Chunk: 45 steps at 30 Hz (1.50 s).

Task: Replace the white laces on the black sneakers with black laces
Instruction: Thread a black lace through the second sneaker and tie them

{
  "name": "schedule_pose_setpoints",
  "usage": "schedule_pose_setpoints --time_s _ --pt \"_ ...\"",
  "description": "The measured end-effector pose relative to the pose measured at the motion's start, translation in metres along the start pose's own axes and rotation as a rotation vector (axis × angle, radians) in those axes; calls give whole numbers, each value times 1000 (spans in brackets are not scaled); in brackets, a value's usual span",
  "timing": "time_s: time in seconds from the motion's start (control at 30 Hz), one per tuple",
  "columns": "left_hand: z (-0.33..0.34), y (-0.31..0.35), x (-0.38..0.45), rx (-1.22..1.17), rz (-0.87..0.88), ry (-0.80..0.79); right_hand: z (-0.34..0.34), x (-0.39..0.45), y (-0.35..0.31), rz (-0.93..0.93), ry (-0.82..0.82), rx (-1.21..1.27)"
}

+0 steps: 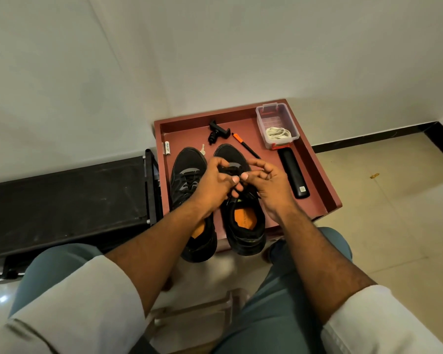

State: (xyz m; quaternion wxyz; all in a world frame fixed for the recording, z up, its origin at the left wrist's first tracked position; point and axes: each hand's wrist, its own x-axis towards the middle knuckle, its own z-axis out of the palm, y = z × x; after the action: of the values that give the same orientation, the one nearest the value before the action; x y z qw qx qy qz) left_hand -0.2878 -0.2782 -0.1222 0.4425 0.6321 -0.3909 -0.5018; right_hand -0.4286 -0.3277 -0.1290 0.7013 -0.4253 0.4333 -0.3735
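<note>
Hands lacing right sneaker

Left hand (pixel 216 183) and right hand (pixel 269 186) pinch the black lace (pixel 242 192) over the right sneaker (pixel 243 226). Left sneaker (pixel 187 175) sits beside the left hand. White laces (pixel 278 133) lie in a clear box (pixel 276 125) beyond the right hand.

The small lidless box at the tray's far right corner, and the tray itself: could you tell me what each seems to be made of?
The box looks like clear, glossy plastic: the coiled white laces inside show through its wall, and it has orange clip latches. The tray looks like wood or board with a smooth reddish-brown coat; its flat, thick, square-edged rims suggest this, though a laminate or painted finish cannot be ruled out.
</note>
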Motion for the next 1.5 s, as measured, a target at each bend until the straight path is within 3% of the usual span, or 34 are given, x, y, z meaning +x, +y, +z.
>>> schedule_pose_setpoints --time_s 0.23,0.33,0.47,0.67,0.77,0.93,1.0,1.1,1.3,1.37,1.5 --pt "-15 8 10 424 190 -289 -14 4 -6 193 -196 -115" --pt "-18 8 12 440 215 -307 -16 4 -10 199 -217 -171" --pt "-13 3 8 190 158 -170 -11 5 -6 144 -112 -118" --pt "2 -10 12 -118 -148 103 -8 4 3 70 -113 -222" --pt "14 -4 17 -246 -267 245 -11 8 6 -58 -148 -369" --pt "22 2 25 -397 -521 389 -15 11 11 -620 -220 -1020" --pt "21 4 26 -361 -568 395 -12 9 10 -721 -268 -1169" --pt "18 7 22 -171 -512 322 -11 8 3 -580 -303 -1139" --pt "8 11 15 -129 -198 36 -15 18 -14 33 -393 -462" --pt "8 11 10 -49 -71 2 -20 19 -13 140 -373 -305" --pt "2 -7 8 358 182 -5 -25 15 -8 219 -328 -169"
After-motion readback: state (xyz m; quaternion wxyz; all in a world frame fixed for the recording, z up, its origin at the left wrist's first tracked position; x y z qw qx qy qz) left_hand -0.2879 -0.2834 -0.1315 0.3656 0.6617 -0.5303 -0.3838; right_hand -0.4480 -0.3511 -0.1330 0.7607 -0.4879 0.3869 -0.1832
